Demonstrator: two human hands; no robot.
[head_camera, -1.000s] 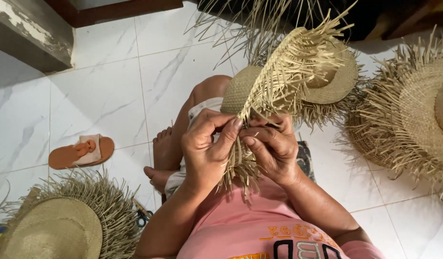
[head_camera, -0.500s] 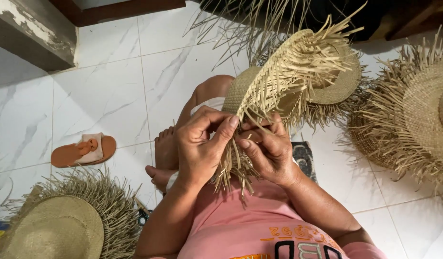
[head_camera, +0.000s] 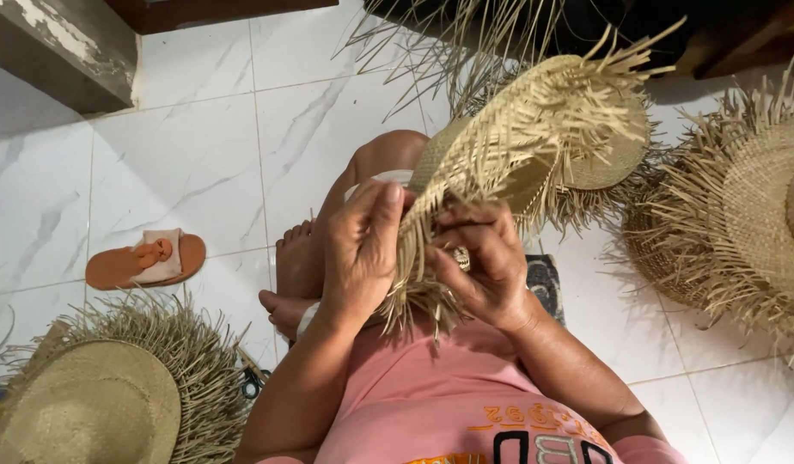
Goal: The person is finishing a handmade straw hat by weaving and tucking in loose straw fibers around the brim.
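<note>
A half-woven straw hat (head_camera: 534, 137) with loose fringe strands stands tilted over my lap. My left hand (head_camera: 358, 253) grips the near edge of its brim, thumb up against the weave. My right hand (head_camera: 479, 262) pinches loose straw strands at the same edge, fingers curled around them. The two hands are close together, almost touching. A bunch of strands hangs down between them over my pink shirt. My bare feet (head_camera: 292, 279) rest on the white tiles below the hat.
A finished fringed straw hat (head_camera: 96, 395) lies at the lower left, another stack of straw hats (head_camera: 749, 206) at the right. An orange sandal (head_camera: 145, 260) lies on the tile floor (head_camera: 191, 137). Scissors (head_camera: 253, 378) peek out by the left hat. A grey concrete ledge (head_camera: 62, 43) is upper left.
Both hands stayed on the brim edge, working the strands; my fingers have shifted slightly and the hat tilted a little to the right.
</note>
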